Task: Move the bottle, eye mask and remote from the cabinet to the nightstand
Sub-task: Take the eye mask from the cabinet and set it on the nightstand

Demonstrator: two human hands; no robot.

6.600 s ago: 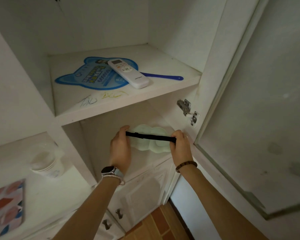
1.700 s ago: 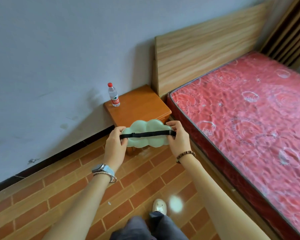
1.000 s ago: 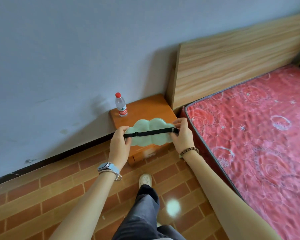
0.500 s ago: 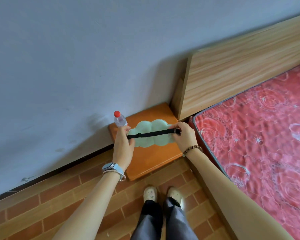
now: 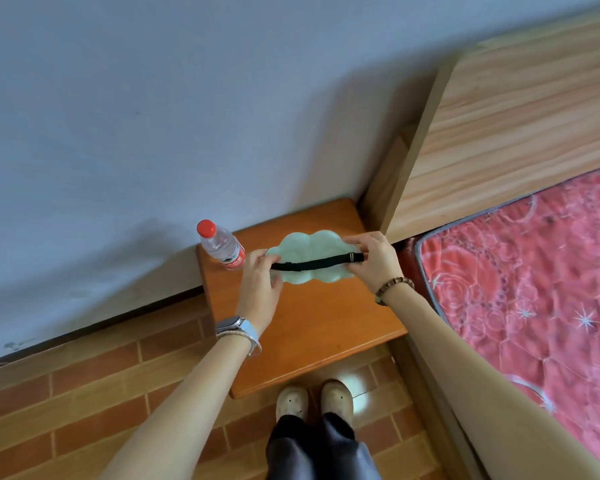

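Note:
A pale green cloud-shaped eye mask [image 5: 310,248] with a black strap is stretched between both my hands over the back of the orange wooden nightstand [image 5: 312,323]. My left hand [image 5: 258,285] pinches its left end and my right hand [image 5: 373,259] pinches its right end by the strap buckle. Whether the mask touches the top I cannot tell. A clear water bottle [image 5: 222,245] with a red cap and red label stands upright on the nightstand's back left corner, just left of my left hand. The remote and cabinet are out of view.
A grey wall runs behind the nightstand. A wooden headboard [image 5: 516,126] and a red patterned mattress [image 5: 534,289] lie to the right. My feet [image 5: 314,403] stand on the brick-pattern floor at the nightstand's front edge.
I have carried the mask from the cabinet shelf across the room, stepped up to the nightstand, and brought the mask lower over its top beside the bottle.

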